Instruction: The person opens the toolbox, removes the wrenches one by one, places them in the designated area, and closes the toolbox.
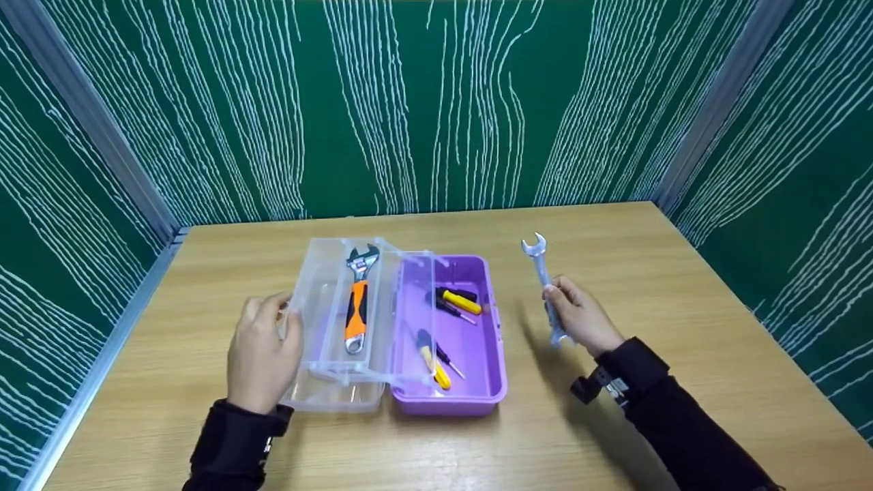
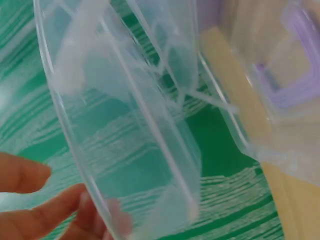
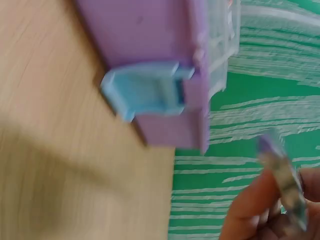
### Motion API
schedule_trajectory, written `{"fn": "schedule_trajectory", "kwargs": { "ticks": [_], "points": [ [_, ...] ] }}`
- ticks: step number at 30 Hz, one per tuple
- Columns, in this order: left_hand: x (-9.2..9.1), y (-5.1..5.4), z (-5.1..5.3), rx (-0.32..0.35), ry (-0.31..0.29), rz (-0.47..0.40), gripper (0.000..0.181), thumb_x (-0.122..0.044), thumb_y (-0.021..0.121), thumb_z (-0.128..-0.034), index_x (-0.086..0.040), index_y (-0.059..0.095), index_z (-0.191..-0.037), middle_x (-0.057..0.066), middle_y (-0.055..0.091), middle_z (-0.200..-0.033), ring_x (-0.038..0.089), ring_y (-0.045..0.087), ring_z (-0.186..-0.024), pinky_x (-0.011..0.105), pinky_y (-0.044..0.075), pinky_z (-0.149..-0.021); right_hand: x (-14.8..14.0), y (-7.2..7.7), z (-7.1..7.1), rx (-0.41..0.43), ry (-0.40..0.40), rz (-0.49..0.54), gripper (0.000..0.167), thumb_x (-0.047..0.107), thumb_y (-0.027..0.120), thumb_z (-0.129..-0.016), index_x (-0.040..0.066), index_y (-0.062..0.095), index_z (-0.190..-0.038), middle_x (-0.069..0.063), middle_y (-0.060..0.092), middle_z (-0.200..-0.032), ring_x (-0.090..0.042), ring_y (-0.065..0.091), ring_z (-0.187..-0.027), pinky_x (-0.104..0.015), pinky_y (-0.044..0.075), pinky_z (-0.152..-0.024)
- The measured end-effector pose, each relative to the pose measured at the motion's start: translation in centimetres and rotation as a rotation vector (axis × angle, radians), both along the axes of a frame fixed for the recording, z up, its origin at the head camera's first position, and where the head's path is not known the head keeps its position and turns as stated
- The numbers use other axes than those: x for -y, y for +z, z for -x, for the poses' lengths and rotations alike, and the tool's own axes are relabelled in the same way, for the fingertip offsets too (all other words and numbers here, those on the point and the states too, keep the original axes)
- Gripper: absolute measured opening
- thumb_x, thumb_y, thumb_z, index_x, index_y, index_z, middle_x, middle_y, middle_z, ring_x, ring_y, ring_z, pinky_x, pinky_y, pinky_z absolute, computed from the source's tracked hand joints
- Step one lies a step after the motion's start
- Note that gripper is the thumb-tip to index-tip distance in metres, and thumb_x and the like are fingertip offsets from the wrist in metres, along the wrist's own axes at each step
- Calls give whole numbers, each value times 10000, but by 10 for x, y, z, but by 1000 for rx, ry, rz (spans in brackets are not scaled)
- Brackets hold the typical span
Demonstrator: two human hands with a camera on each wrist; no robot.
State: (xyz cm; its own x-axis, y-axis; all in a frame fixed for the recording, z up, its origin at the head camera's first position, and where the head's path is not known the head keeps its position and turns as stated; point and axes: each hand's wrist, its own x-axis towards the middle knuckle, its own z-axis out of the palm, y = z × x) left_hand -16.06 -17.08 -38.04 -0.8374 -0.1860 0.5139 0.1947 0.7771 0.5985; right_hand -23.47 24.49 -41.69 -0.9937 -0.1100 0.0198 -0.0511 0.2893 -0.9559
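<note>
My right hand [image 1: 586,320] grips a silver open-ended wrench [image 1: 539,262] upright, to the right of the purple box [image 1: 450,407]. Blurred in the right wrist view, the wrench [image 3: 285,185] lies between the thumb and fingers of that hand [image 3: 255,207]. At the clear lid's [image 1: 307,273] left edge is my left hand [image 1: 262,358], thumb and fingers apart. The left wrist view has its fingertips [image 2: 90,215] behind the edge of the clear lid [image 2: 125,115]. An adjustable wrench with an orange handle [image 1: 356,310] lies on the clear tray part.
Inside the purple box are several screwdrivers, one with a yellow handle [image 1: 462,302]. A light blue latch [image 3: 145,90] is on the box's side. The wooden table [image 1: 648,273] is bounded by green panels [image 1: 477,102] with white wavy lines.
</note>
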Motion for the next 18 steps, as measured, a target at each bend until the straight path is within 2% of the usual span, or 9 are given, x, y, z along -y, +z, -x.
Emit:
{"fn": "schedule_trajectory", "kwargs": {
  "ticks": [5, 9, 13, 18],
  "points": [
    [11, -3, 4, 195, -4, -14, 419, -151, 506, -980, 83, 540, -1326, 282, 558, -1268, 395, 604, -1040, 511, 513, -830, -12, -8, 9, 12, -17, -42, 225, 201, 400, -1060, 26, 493, -954, 7, 451, -735, -92, 433, -587, -222, 375, -502],
    [17, -7, 7, 300, -42, -54, 462, -153, 473, -990, 100, 475, -1376, 292, 573, -1275, 390, 626, -1037, 517, 515, -860, -18, -15, 15, 27, -44, -52, 226, 195, 411, -1056, 27, 506, -937, 28, 424, -667, -77, 406, -547, -211, 348, -480],
    [20, -13, 10, 340, -61, -80, 442, -137, 459, -989, 113, 494, -1352, 299, 611, -1228, 379, 648, -1003, 501, 526, -855, -24, -23, 21, 26, -67, -119, 259, 184, 422, -1052, -37, 523, -965, 37, 419, -655, -73, 402, -553, -218, 341, -502],
    [20, -16, 11, 344, -61, -75, 398, -98, 463, -988, 120, 528, -1314, 308, 622, -1206, 385, 642, -981, 505, 522, -840, -32, -31, 26, 47, -82, -248, 310, 184, 414, -1052, -94, 551, -1052, 43, 428, -670, -86, 390, -570, -230, 335, -521]
  ]
}}
